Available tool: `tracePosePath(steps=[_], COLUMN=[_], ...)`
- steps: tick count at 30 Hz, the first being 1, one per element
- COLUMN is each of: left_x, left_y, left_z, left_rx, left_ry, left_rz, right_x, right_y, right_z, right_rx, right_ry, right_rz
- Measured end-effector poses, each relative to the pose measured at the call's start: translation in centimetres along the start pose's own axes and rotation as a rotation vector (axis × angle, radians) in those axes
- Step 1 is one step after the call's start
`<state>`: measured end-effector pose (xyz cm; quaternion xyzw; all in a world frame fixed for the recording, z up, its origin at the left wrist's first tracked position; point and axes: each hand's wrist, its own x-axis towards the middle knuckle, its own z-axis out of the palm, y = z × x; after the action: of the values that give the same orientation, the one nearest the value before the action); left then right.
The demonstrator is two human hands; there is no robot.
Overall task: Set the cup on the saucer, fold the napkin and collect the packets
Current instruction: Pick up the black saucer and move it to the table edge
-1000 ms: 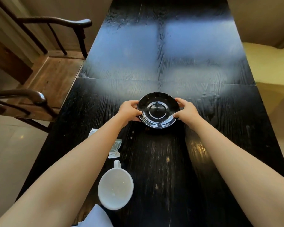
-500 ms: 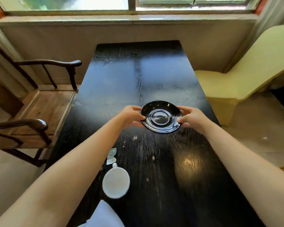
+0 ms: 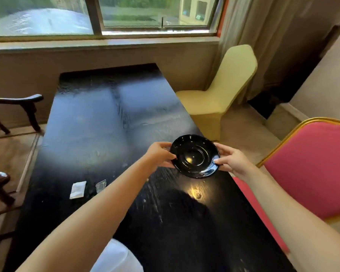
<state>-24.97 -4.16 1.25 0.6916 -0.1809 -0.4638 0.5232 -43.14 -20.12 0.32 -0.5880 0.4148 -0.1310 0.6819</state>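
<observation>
A glossy black saucer (image 3: pixel 194 156) is held tilted above the right edge of the black table (image 3: pixel 98 122). My left hand (image 3: pixel 159 155) grips its left rim and my right hand (image 3: pixel 231 160) grips its right rim. Two packets lie on the table to the left: a white packet (image 3: pixel 78 189) and a clear packet (image 3: pixel 101 185). A white shape (image 3: pixel 118 258) shows at the bottom under my left forearm; whether it is the cup or the napkin I cannot tell.
A yellow covered chair (image 3: pixel 220 95) stands at the table's right side, and a red chair with a gold frame (image 3: pixel 312 167) is nearer on the right. Dark wooden armchairs (image 3: pixel 12 107) stand on the left. A window sill runs behind the table.
The saucer has been lifted off the table and carried right, toward the table's right edge, both hands still on its rim. The view has swung up and right, and the cup is now mostly hidden.
</observation>
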Motion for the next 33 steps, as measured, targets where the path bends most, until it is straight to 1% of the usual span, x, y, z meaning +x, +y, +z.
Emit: tracePosePath(steps=[3,8,14,18,23,27,30,33], left_x=[-1.1,-1.3,-1.3,-1.4,-1.3,-1.1,-1.0,-1.0], left_y=[-2.0,-7.4,-14.4,-17.8,-20.0,-21.1,-21.5,-21.5], left_z=[3.8,10.0,15.8,18.1,19.8,20.5,20.3,19.9], left_rx=[-0.018,-0.032,-0.053,-0.040,-0.006,0.021,0.084,0.191], left_ry=[-0.028,-0.012,0.049,0.099,0.126,0.152,0.165,0.126], left_rz=[-0.022,-0.121,-0.247,-0.300,-0.315,-0.298,-0.272,-0.253], right_x=[-2.3,-4.9,-6.4,-6.4,-6.1,-5.5,-5.3,-5.2], right_y=[2.5,7.8,14.2,17.4,20.0,20.5,20.4,20.2], right_z=[-3.1,-7.5,-11.5,-12.9,-13.8,-14.1,-14.0,-14.2], right_rx=[0.020,0.015,0.010,-0.020,-0.105,-0.208,-0.341,-0.456], right_ry=[0.052,0.105,0.162,0.158,0.172,0.188,0.163,0.119], right_rz=[0.029,0.111,0.233,0.292,0.248,0.192,0.149,0.127])
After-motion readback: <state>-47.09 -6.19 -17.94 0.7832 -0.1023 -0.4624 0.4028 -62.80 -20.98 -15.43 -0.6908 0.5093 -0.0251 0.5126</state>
